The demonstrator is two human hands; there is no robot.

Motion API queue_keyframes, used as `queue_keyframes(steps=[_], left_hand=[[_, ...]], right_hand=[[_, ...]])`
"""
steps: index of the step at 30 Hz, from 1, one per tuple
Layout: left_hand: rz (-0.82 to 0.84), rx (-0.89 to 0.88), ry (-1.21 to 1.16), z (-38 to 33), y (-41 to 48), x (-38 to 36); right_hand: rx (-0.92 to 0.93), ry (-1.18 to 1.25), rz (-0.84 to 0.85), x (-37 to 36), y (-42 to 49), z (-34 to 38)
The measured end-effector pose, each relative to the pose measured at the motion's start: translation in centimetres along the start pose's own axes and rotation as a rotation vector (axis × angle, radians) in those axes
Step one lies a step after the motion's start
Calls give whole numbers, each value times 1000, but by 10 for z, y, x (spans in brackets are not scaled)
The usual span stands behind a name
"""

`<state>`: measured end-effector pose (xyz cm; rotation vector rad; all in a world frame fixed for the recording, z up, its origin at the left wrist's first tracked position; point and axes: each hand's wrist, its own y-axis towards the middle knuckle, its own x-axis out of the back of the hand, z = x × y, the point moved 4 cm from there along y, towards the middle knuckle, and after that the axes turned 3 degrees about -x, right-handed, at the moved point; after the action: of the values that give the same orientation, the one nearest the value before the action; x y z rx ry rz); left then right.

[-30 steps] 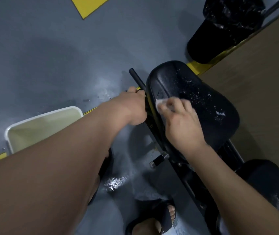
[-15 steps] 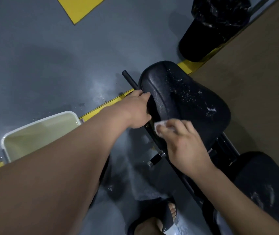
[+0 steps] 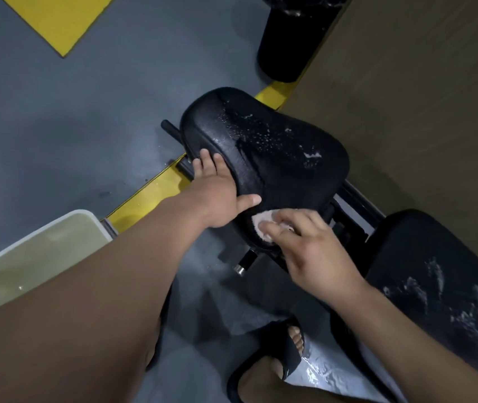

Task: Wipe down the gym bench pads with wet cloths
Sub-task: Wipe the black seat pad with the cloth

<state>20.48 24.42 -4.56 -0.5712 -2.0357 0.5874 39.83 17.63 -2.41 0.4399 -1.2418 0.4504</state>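
— Grey floor [image 3: 72,126] all round, and suds on top of the seat pad [image 3: 275,158]. Where's the cloth [image 3: 264,225]?
— Under my right hand [image 3: 304,245], fingers curled round it, pressed on the seat pad's near end. A second ago it was higher on the pad's side edge.
— And the left?
— My left hand [image 3: 217,193] has let go of the rim and lies flat on the pad's side, fingers straight. I'd say that edge is done and the top isn't.

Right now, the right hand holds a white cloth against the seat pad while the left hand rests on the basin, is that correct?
No: in the head view the left hand rests on the seat pad; the right hand holds the white cloth.
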Motion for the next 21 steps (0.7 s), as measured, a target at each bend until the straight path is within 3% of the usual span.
queue_keyframes(steps=[5, 11, 16, 21], left_hand=[[-26, 45, 39, -11, 2, -7], [-94, 68, 49, -12, 9, -9], [-192, 44, 3, -11, 4, -9], [-260, 13, -110, -8, 3, -8]], right_hand=[[-314, 27, -209, 12, 13, -45], [-108, 39, -97, 10, -2, -23], [-366, 47, -241, 12, 30, -57], [-187, 43, -108, 15, 5, -23]])
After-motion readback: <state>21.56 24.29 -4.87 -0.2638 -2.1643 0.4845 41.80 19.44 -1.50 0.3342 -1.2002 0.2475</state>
